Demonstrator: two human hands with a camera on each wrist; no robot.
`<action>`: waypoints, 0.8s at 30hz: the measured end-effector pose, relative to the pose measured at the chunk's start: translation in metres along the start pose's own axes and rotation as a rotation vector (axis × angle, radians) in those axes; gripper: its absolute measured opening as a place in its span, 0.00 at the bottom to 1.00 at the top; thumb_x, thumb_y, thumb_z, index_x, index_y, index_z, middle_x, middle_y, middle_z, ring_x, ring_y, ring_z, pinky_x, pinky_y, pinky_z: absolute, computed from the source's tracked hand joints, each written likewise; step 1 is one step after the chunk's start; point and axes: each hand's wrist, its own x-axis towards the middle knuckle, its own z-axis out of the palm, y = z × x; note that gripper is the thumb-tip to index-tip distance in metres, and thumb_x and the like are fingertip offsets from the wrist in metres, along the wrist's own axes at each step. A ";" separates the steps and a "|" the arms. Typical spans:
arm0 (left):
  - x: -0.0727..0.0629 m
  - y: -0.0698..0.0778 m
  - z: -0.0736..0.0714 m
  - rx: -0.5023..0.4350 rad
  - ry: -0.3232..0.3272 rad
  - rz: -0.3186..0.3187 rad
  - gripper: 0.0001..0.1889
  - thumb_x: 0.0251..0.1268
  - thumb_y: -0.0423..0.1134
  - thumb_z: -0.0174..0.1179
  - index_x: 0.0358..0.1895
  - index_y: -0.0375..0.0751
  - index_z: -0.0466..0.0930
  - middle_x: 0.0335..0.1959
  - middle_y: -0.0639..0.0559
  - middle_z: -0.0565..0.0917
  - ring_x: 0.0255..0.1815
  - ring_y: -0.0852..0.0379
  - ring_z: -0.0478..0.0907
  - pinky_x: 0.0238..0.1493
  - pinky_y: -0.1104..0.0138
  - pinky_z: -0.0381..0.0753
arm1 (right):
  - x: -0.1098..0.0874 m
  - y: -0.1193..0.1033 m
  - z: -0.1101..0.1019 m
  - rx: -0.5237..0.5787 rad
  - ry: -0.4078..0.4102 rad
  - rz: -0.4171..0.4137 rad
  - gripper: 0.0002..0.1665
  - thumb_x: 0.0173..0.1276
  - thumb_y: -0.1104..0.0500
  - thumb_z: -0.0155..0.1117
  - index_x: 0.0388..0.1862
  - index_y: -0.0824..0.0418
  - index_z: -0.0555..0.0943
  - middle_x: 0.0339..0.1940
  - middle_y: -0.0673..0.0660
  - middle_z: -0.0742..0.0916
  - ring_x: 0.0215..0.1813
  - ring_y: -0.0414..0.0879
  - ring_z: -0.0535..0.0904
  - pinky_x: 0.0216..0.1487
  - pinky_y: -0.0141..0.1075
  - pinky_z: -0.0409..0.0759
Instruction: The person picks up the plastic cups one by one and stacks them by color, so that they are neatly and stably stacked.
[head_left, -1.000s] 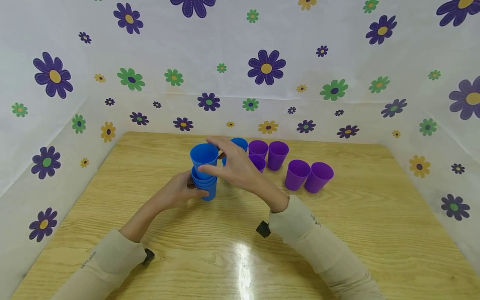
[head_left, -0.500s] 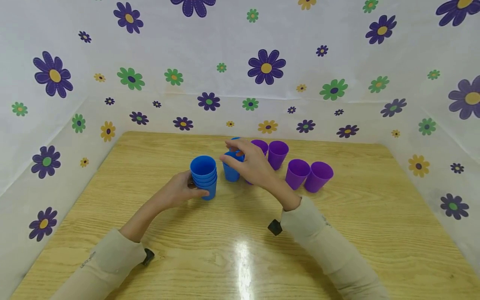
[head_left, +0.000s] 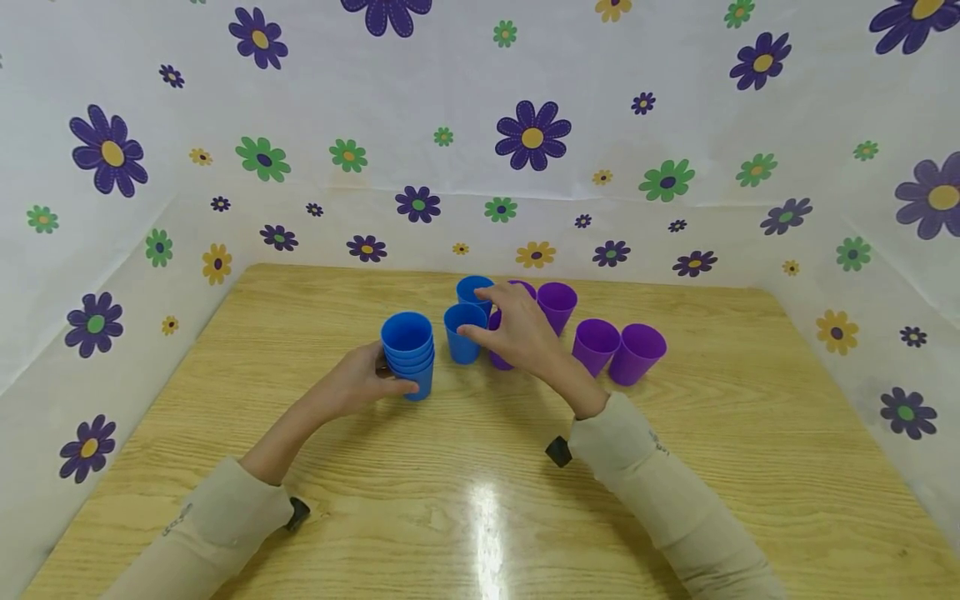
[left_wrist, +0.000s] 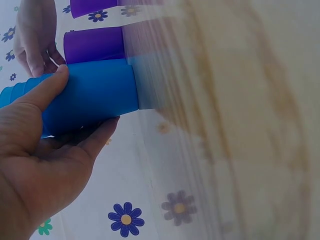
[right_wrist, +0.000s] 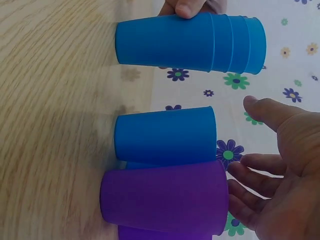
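Note:
My left hand (head_left: 356,385) grips a stack of nested blue cups (head_left: 408,354) that stands upright on the table. In the left wrist view, the thumb and fingers curl round the stack's blue side (left_wrist: 95,92). My right hand (head_left: 521,329) hovers over the cups at the centre with thumb and fingers apart, holding nothing. Just left of it stands a single blue cup (head_left: 463,340), with another blue cup (head_left: 471,288) behind. In the right wrist view, the fingertips are close to the rim of a purple cup (right_wrist: 165,195); whether they touch it I cannot tell.
Several purple cups stand right of the blue ones, one at the back (head_left: 557,304), two more (head_left: 596,346) to the right, some partly hidden by my right hand. The wooden table (head_left: 390,500) meets a flower-patterned sheet (head_left: 450,233) at the back and sides.
My right hand set a blue cup into the stack, let go, then moved right to the other cups. My left hand has stayed on the stack.

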 end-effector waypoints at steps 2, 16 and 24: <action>0.000 0.000 0.000 0.002 0.001 0.006 0.38 0.68 0.36 0.71 0.74 0.25 0.61 0.66 0.29 0.76 0.65 0.32 0.77 0.66 0.43 0.76 | -0.001 0.002 0.001 -0.029 -0.008 0.007 0.36 0.68 0.48 0.75 0.65 0.71 0.79 0.61 0.66 0.84 0.63 0.60 0.77 0.65 0.50 0.79; -0.002 0.000 0.001 -0.025 0.014 0.009 0.41 0.67 0.38 0.72 0.76 0.28 0.58 0.68 0.30 0.75 0.67 0.33 0.75 0.68 0.42 0.73 | -0.001 0.008 0.012 -0.171 0.008 -0.024 0.38 0.66 0.43 0.76 0.63 0.70 0.81 0.59 0.66 0.86 0.62 0.61 0.78 0.67 0.55 0.75; -0.003 0.004 0.001 -0.045 0.043 0.011 0.42 0.66 0.39 0.73 0.77 0.29 0.58 0.68 0.31 0.75 0.67 0.33 0.75 0.68 0.42 0.74 | -0.001 0.008 0.016 -0.248 0.016 -0.041 0.40 0.66 0.40 0.75 0.63 0.70 0.81 0.60 0.66 0.85 0.63 0.61 0.77 0.65 0.57 0.75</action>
